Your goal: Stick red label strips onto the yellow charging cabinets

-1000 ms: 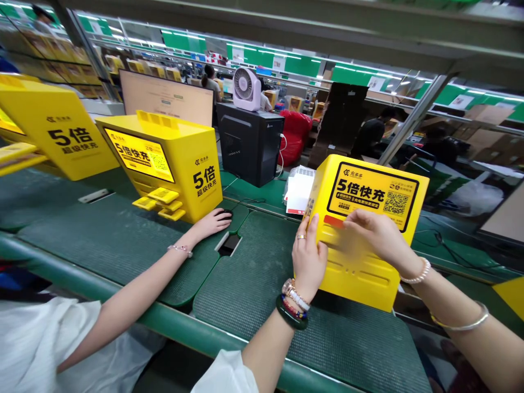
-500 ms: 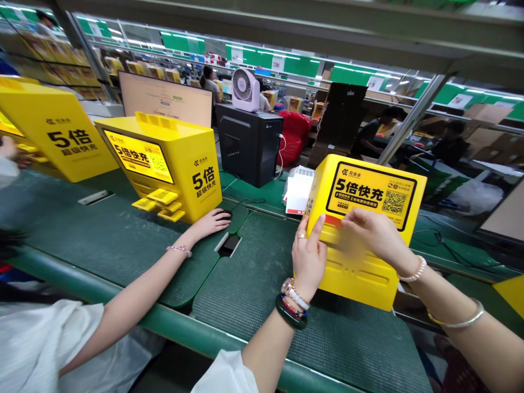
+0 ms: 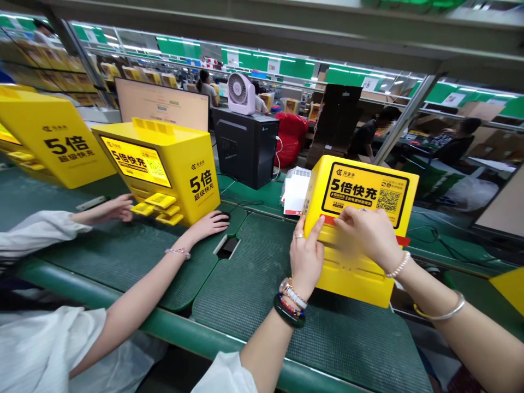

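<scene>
A yellow power-bank charging cabinet (image 3: pixel 347 281), with a black-framed label and QR code, stands on the green mat in front of me. My left hand (image 3: pixel 306 254) grips its left edge, thumb on the front and fingers round the side. A red adhesive strip (image 3: pixel 328 220) runs just below the label. My right hand (image 3: pixel 370 237) is closed over this strip, fingertips pinched near its left part. Beyond my right wrist the strip's other end sticks out past the cabinet's edge. The strip's middle is hidden behind my right hand, and a blurred patch covers the front below my fingers.
To the left a co-worker's hand (image 3: pixel 210 222) rests on a black mouse (image 3: pixel 223 216), beside another yellow cabinet (image 3: pixel 192 142) with a lit screen. A black computer tower (image 3: pixel 245 147) carrying a fan (image 3: pixel 241 93) stands behind, near white printed sheets (image 3: pixel 297 188). A cutout (image 3: pixel 227 247) interrupts the mat.
My right hand has shifted slightly left along the strip, whose right end now shows beyond my wrist. The co-worker's other hand has come beside the lit cabinet. My left hand keeps its grip.
</scene>
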A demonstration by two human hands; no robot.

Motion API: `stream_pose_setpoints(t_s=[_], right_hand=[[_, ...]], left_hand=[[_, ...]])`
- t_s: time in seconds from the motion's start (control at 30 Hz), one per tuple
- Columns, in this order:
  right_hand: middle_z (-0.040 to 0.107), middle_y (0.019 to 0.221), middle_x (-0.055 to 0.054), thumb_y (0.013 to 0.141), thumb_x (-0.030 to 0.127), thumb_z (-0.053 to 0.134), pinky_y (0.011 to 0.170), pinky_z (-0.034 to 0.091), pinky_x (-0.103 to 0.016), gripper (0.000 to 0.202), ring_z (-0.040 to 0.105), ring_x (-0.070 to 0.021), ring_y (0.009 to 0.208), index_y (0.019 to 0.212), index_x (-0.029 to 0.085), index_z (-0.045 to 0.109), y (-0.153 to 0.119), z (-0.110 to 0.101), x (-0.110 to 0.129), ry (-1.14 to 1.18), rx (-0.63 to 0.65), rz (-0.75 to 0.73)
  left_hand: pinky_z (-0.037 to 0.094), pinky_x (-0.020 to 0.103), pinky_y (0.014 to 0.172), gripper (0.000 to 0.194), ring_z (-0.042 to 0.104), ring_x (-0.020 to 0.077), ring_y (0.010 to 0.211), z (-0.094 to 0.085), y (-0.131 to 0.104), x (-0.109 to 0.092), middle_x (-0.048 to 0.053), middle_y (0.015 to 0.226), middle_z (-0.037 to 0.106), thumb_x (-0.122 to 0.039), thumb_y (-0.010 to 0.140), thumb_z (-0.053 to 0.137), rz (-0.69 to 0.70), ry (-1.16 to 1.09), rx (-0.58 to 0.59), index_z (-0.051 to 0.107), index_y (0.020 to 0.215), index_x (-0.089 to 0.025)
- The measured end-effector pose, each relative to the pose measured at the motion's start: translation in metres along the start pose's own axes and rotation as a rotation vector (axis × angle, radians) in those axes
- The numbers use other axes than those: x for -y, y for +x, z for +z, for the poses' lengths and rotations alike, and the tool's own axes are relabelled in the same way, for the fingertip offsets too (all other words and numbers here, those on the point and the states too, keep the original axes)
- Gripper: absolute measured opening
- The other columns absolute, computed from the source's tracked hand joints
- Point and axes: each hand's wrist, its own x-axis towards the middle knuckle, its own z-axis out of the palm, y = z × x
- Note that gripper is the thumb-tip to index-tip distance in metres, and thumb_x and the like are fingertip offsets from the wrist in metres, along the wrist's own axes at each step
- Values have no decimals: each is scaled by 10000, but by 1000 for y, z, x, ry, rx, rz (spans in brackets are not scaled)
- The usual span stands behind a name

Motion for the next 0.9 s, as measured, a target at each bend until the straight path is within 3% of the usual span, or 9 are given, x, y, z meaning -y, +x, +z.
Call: stream_pose_setpoints(t_s=[0.13, 0.23, 0.43, 0.53, 0.7, 0.9], right_hand=[[641, 634, -54, 966, 416, 539, 692, 257, -358, 302, 611, -239, 649, 764, 194, 573, -1, -3, 5, -182, -37, -14], [636, 625, -55, 946, 460, 569, 691, 269, -356, 324, 609, -246, 641, 766, 191, 579, -3, -7, -2, -165, -14, 23], [665, 723, 0, 839, 466, 642, 590, 308, -304, 236, 601, -211, 651, 871, 232, 621, -23, -17, -48, 254, 77, 289], [673, 780, 14, 802, 484, 633, 634, 384, -311, 293, 618, -209, 713, 980, 251, 628, -40, -16, -70, 516, 46, 393], [675, 868, -9, 800, 467, 643, 742, 451, -342, 340, 629, -219, 823, 1055, 242, 629, -57, -1, -85, 742, -108, 399], [664, 856, -5, 808, 397, 633, 752, 456, -350, 293, 626, -213, 823, 1052, 236, 632, -61, 13, -87, 737, -199, 375]], left_hand=[[465, 418, 1121, 687, 458, 246, 1388, -1, 2, -2, 56, 1566, 314, -53, 878, 459, -9, -6, 8, 426, 1463, -412], [457, 413, 1125, 676, 447, 243, 1398, -2, 3, -3, 51, 1566, 314, -59, 880, 457, -28, -4, 15, 435, 1459, -409], [462, 396, 1110, 652, 468, 234, 1378, -2, 5, -2, 52, 1571, 316, -73, 889, 453, -40, 3, 15, 443, 1457, -393], [473, 382, 1093, 656, 485, 223, 1363, -2, 7, -3, 51, 1581, 300, -70, 885, 449, -48, 4, 22, 441, 1459, -389], [506, 353, 1043, 643, 517, 226, 1332, -3, 9, -4, 47, 1552, 343, -82, 886, 445, -68, 35, 14, 454, 1450, -392], [495, 354, 1056, 633, 504, 232, 1342, -3, 11, -5, 53, 1530, 362, -92, 885, 445, -73, 48, 12, 459, 1450, -378]])
